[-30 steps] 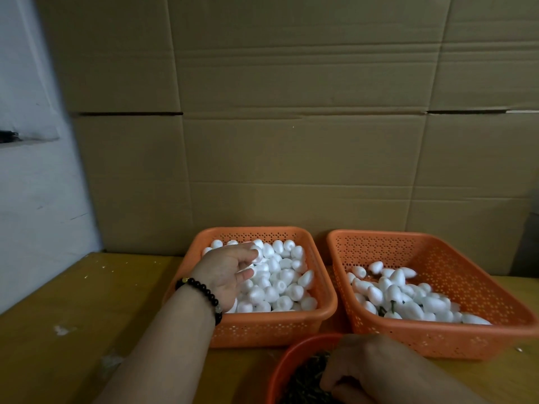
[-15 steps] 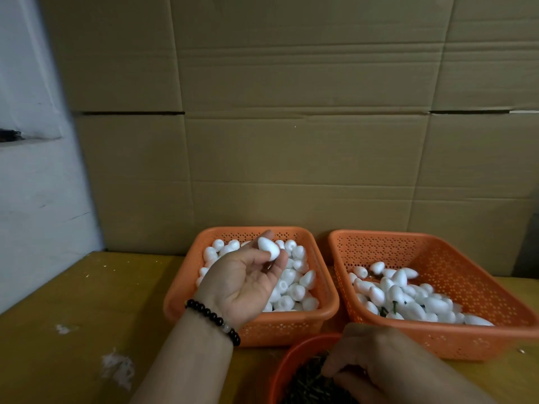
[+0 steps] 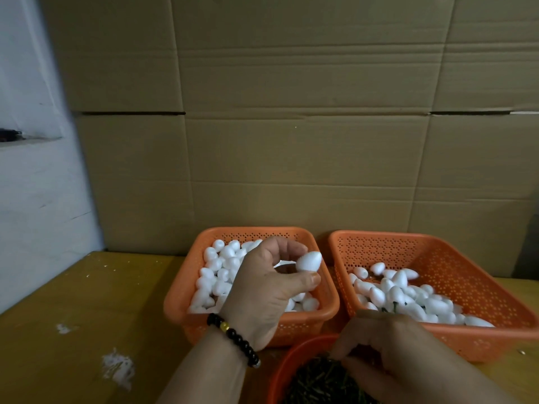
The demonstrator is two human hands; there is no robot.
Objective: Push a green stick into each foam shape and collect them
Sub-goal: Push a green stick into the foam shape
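Note:
My left hand (image 3: 262,290) holds one white foam egg (image 3: 309,261) between thumb and fingertips, raised over the left orange basket (image 3: 175,301), which is full of plain foam eggs (image 3: 215,275). The right orange basket (image 3: 437,252) holds foam eggs (image 3: 408,298) with bits of green stick showing among them. At the bottom edge, my right hand (image 3: 402,354) reaches into an orange bowl (image 3: 288,365) of green sticks (image 3: 315,383). Its fingers are curled and its fingertips pinch into the pile; the stick they pinch is hidden.
Both baskets stand side by side on a yellow-brown table (image 3: 87,330) against a wall of cardboard boxes (image 3: 291,141). White foam crumbs (image 3: 118,367) lie on the table at the left. A pale wall (image 3: 35,199) borders the left side.
My left hand has lifted a foam egg out of the left basket and carried it right, turning toward the right hand. My right hand has stayed in the stick bowl.

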